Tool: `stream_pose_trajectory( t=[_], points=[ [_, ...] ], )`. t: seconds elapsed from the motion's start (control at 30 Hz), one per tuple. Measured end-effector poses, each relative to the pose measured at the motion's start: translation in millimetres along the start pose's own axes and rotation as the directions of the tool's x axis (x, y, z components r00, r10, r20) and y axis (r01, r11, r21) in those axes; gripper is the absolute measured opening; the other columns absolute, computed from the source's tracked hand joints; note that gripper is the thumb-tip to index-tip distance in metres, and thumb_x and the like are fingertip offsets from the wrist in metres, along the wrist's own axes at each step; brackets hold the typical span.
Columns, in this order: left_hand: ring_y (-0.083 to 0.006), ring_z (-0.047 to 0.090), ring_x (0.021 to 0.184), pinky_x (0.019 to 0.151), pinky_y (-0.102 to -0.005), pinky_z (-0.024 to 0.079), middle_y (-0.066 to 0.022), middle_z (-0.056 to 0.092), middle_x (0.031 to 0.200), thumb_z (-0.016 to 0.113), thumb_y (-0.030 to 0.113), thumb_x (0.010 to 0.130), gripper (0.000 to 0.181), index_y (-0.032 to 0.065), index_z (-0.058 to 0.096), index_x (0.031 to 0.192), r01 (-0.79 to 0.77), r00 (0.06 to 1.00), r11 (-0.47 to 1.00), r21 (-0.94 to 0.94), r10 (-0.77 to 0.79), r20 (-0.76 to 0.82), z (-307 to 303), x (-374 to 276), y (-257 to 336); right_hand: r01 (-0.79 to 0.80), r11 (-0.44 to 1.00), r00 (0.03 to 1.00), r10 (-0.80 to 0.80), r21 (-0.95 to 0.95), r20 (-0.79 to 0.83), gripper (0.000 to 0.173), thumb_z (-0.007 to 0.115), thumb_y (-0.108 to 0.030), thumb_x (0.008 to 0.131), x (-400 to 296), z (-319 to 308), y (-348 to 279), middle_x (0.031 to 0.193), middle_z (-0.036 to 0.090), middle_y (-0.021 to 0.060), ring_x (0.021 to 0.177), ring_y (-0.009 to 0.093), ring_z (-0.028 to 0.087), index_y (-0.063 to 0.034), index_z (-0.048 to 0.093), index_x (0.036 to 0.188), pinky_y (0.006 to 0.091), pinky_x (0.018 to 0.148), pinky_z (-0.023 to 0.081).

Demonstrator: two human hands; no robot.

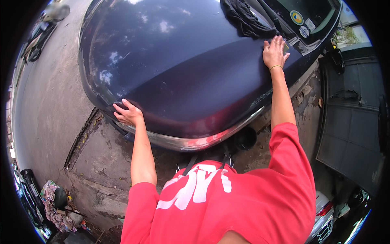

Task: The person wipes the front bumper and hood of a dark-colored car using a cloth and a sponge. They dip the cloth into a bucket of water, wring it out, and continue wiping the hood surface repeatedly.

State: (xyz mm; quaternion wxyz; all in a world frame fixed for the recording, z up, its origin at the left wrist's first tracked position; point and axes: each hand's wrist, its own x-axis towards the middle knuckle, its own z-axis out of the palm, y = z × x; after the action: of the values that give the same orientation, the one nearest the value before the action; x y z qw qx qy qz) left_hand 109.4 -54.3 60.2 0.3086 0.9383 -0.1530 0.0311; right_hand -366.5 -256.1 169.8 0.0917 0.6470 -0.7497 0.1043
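Note:
Before me stands a dark blue car, its hood [189,73] closed and glossy. My left hand [129,114] rests with spread fingers on the hood's front corner, just above the chrome trim. Farther back, my right hand [275,53] lies flat near the hood's rear edge, below the windshield, with a thin yellowish band at its wrist. Just beyond its fingertips is a crumpled black cloth [246,21], lying across the hood and the wiper area. Round stickers [296,17] show on the windshield. Neither hand holds anything that I can see.
A black bucket [245,138] stands on the ground by the car's front. At right is a dark metal gate [350,122]. A narrow drain channel [82,137] crosses the concrete at left. Rubbish and rags [53,207] lie at lower left. A parked motorcycle [39,39] is at upper left.

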Motion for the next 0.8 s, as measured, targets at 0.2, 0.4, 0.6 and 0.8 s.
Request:
stream_pose_trajectory(
  t=[0.2, 0.4, 0.6, 0.8],
  points=[
    [-0.0414, 0.032, 0.146, 0.115, -0.0583, 0.028, -0.0261, 0.030, 0.159, 0.042, 0.068, 0.098, 0.074, 0.0245, 0.036, 0.158, -0.009, 1.000, 1.000, 0.024, 0.010, -0.013, -1.2, 9.7, -4.5, 0.435, 0.795, 0.877, -0.480, 0.422, 0.001, 0.081, 0.052, -0.048, 0.098, -190.9, 9.5, -235.5, 0.170, 0.015, 0.0148, 0.158, 0.031, 0.006, -0.0019, 0.026, 0.159, 0.0615, 0.123, 0.000],
    [-0.0414, 0.032, 0.146, 0.115, -0.0595, 0.027, -0.0261, 0.029, 0.159, 0.042, 0.068, 0.098, 0.073, 0.0248, 0.037, 0.157, 0.015, 1.000, 1.000, 0.021, -0.014, -0.012, -7.1, 9.0, -11.7, 0.412, 0.907, 0.910, -0.404, 0.093, -0.094, 0.071, 0.046, -0.045, 0.103, -72.0, 15.7, -87.3, 0.168, 0.022, 0.0140, 0.157, 0.030, 0.017, -0.0069, 0.028, 0.159, 0.0682, 0.119, 0.014],
    [-0.0409, 0.033, 0.145, 0.112, -0.0624, 0.028, -0.0228, 0.032, 0.159, 0.042, 0.071, 0.096, 0.074, 0.0257, 0.041, 0.155, -0.003, 1.000, 0.999, 0.037, 0.004, -0.024, 5.7, 3.8, -11.2, 0.013, 0.992, 0.994, -0.027, -0.125, -0.109, 0.071, 0.035, -0.048, 0.106, -71.2, 17.2, -57.6, 0.167, 0.022, 0.0200, 0.155, 0.036, 0.021, 0.0015, 0.029, 0.157, 0.0681, 0.118, 0.020],
    [-0.0420, 0.034, 0.145, 0.112, -0.0624, 0.030, -0.0243, 0.031, 0.159, 0.037, 0.075, 0.096, 0.078, 0.0257, 0.037, 0.157, 0.002, 1.000, 0.998, 0.069, -0.001, -0.016, 4.0, 13.5, -16.1, 0.561, 0.726, 0.720, -0.665, 0.397, 0.197, 0.077, 0.051, -0.049, 0.097, -293.3, -31.0, -156.9, 0.167, 0.025, 0.0150, 0.156, 0.030, 0.019, -0.0012, 0.036, 0.155, 0.0645, 0.121, 0.010]
  ],
)
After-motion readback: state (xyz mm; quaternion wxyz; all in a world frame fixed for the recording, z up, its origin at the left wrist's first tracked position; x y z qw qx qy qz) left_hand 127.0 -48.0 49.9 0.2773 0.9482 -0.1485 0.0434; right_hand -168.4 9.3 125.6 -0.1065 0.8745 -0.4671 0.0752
